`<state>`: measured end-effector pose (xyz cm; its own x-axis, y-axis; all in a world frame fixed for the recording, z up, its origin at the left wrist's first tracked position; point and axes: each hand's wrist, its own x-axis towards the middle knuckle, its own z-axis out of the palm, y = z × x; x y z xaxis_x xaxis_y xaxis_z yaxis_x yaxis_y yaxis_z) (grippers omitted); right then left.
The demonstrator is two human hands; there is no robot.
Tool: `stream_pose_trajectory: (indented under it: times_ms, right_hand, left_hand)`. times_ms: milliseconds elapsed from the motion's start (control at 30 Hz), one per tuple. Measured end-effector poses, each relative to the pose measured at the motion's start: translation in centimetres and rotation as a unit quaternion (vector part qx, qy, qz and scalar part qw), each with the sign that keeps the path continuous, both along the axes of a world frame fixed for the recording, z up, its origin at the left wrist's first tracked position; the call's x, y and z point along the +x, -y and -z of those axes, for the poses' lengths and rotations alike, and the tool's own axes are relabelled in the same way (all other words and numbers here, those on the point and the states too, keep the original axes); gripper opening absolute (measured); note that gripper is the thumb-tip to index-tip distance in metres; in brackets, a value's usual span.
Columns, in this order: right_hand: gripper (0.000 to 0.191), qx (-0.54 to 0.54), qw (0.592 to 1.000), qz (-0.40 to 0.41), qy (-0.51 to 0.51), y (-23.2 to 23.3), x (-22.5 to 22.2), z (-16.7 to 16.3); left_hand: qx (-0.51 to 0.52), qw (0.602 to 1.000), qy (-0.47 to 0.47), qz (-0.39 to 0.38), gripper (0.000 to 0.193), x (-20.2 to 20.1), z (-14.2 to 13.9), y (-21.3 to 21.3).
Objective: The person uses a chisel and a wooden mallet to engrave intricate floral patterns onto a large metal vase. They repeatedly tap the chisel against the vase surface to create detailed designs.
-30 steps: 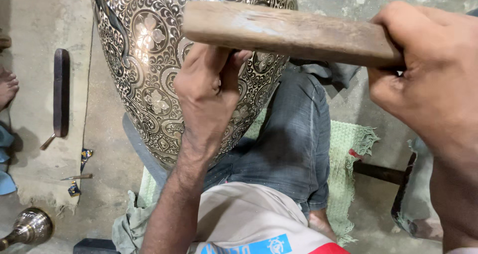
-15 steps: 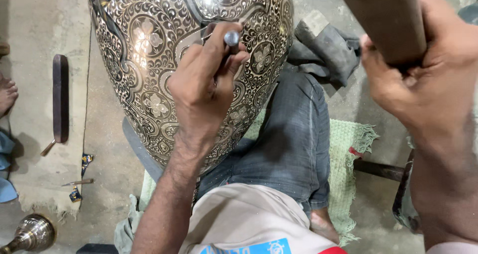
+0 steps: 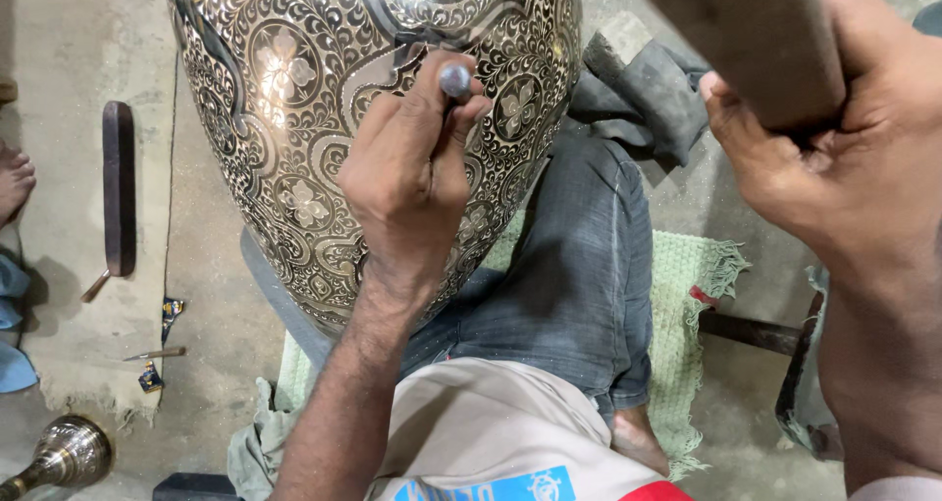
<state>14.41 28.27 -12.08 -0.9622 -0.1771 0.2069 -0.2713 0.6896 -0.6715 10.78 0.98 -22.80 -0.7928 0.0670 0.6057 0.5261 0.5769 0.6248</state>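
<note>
A large metal vase (image 3: 294, 138) with dense engraved floral patterns rests against my legs, filling the upper middle of the view. My left hand (image 3: 407, 177) lies on its surface and grips a small metal chisel (image 3: 454, 79), whose round grey head points up toward me. My right hand (image 3: 834, 148) is raised at the upper right, closed around a thick wooden mallet handle (image 3: 746, 40) that runs out of the top edge. The mallet is held well above and right of the chisel, apart from it.
I sit on a green woven mat (image 3: 687, 295) on a concrete floor. A dark flat tool (image 3: 120, 192) lies at left, a small brass piece (image 3: 64, 454) at bottom left, a thin tool (image 3: 157, 354) beside it. Another person's foot (image 3: 15, 182) shows at the left edge.
The wooden mallet has swung up from lying across the chisel to a raised position at upper right. The chisel head is now uncovered. My left hand stays on the vase.
</note>
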Motion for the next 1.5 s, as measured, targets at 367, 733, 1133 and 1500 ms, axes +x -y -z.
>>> stream_pose_trajectory:
  times_ms: [367, 733, 1133, 1500]
  right_hand:
    - [0.019, 0.025, 0.999, 0.03, 0.007, -1.2, -0.1, 1.4]
    - [0.017, 0.149, 0.988, 0.037, 0.004, 1.5, -0.2, -2.2]
    - [0.025, 0.259, 0.962, 0.047, -0.074, 1.1, -0.3, -0.3]
    - [0.018, 0.22, 0.969, 0.098, -0.05, 1.0, 1.2, 1.8]
  left_hand:
    - [0.006, 1.0, 0.017, 0.024, 0.034, 0.4, -1.1, -0.1]
    - [-0.052, 0.998, -0.012, 0.033, 0.046, -0.1, 0.1, 0.6]
    - [-0.096, 0.988, 0.011, 0.118, 0.031, -1.7, -2.3, 1.6]
    - [-0.137, 0.974, 0.035, 0.176, 0.032, -2.9, -3.5, 2.6]
